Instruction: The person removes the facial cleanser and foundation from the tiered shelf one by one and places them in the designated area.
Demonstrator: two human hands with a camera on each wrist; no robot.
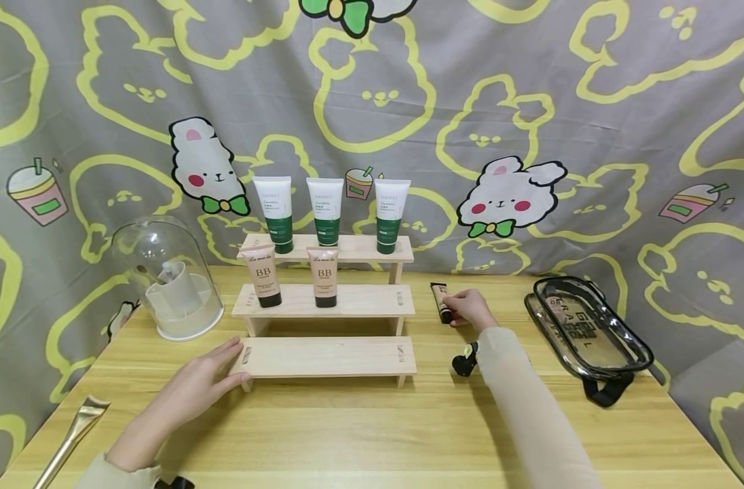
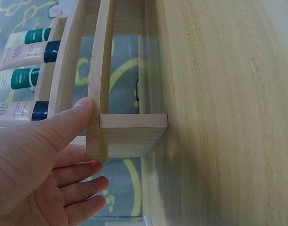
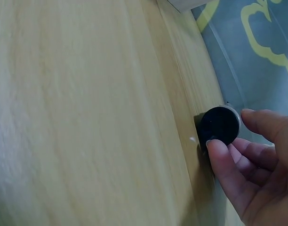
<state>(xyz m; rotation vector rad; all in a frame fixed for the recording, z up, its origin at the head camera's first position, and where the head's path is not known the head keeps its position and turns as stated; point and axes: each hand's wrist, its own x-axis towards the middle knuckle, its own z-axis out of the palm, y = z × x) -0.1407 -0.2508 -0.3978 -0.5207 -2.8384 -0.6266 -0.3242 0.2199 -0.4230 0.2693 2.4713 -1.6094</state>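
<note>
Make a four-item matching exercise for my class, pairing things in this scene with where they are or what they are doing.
1. Three green-and-white tubes
2. Two upright BB tubes
3. Clear black-trimmed pouch
4. Right hand

A. On the middle step
B. Pinching a black-capped tube
C. On the top step
D. On the table, far right

Pairs: 1-C, 2-A, 3-D, 4-B

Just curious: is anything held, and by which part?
The right hand pinches a small tube by its capped end; the left hand touches the lowest shelf at its left end.
</note>
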